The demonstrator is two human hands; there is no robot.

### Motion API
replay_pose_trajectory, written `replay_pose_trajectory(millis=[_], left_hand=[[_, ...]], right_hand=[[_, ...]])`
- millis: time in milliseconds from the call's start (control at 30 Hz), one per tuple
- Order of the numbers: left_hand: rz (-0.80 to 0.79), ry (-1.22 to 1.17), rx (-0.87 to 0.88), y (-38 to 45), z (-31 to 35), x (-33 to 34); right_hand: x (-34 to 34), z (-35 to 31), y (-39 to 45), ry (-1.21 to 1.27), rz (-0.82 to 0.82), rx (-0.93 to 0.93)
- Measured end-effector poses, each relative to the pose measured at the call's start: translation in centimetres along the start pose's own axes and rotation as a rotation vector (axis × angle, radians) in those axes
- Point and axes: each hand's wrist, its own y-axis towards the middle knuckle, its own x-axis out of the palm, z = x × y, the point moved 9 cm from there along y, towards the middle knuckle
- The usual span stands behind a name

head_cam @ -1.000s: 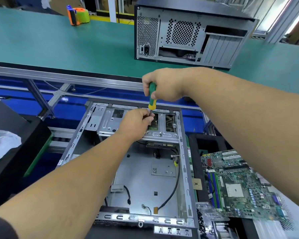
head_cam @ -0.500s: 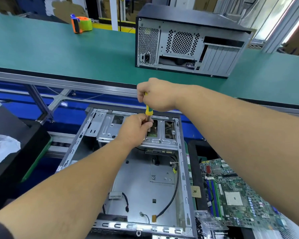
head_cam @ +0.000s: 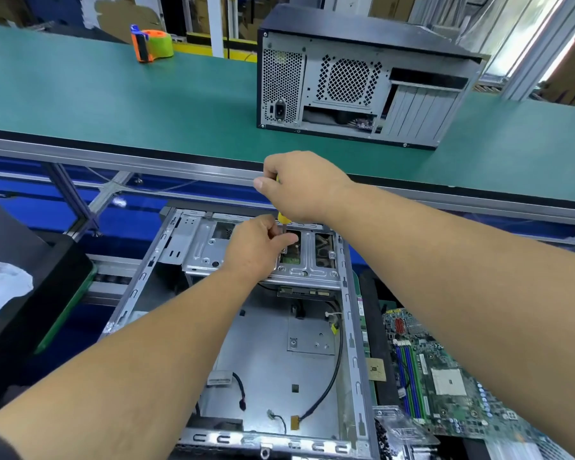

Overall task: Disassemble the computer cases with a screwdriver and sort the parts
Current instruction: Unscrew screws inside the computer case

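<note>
An opened grey computer case point(head_cam: 354, 330) lies flat in front of me, its motherboard gone and a few cables left on its floor. At its far end sits a metal drive cage point(head_cam: 206, 247). My right hand point(head_cam: 302, 185) is shut around the screwdriver point(head_cam: 283, 218), whose yellow handle end shows below the fist, held upright over the cage. My left hand point(head_cam: 254, 249) pinches the screwdriver's shaft near the tip; the tip itself is hidden. A second, closed computer case point(head_cam: 356, 81) stands on the green conveyor belt point(head_cam: 113, 101) beyond.
A removed motherboard point(head_cam: 445, 386) lies in a black bin to the right of the open case. A black bin with a white plastic bag point(head_cam: 0, 287) stands at the left. An orange and green tape dispenser point(head_cam: 151, 43) rests on the belt's far side.
My right hand has slid down over the screwdriver handle, hiding its green part, and rotated. The view has tilted up slightly. My left hand stays at the shaft.
</note>
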Motion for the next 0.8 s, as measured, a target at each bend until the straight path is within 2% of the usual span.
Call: replay_pose_trajectory(millis=[167, 333, 533, 700, 800], left_hand=[[-0.066, -0.05, 0.096, -0.4, 0.8, 0.1], [-0.043, -0.012, -0.007, 0.0, 0.2, 0.1], [-0.124, -0.099, 0.039, -0.1, 0.4, 0.4], [-0.049, -0.117, -0.014, 0.0, 0.0, 0.2], [-0.063, -0.09, -0.011, 0.1, 0.0, 0.3]], right_hand=[[0.1, -0.1, -0.2, 0.009, -0.005, 0.009], [0.3, -0.3, -0.7, 0.061, 0.031, 0.016], [0.4, 0.2, -1.1, 0.116, 0.029, 0.049], [0.4, 0.4, -1.5, 0.283, 0.051, 0.056], [0.5, 0.5, -1.6, 0.284, 0.078, 0.054]])
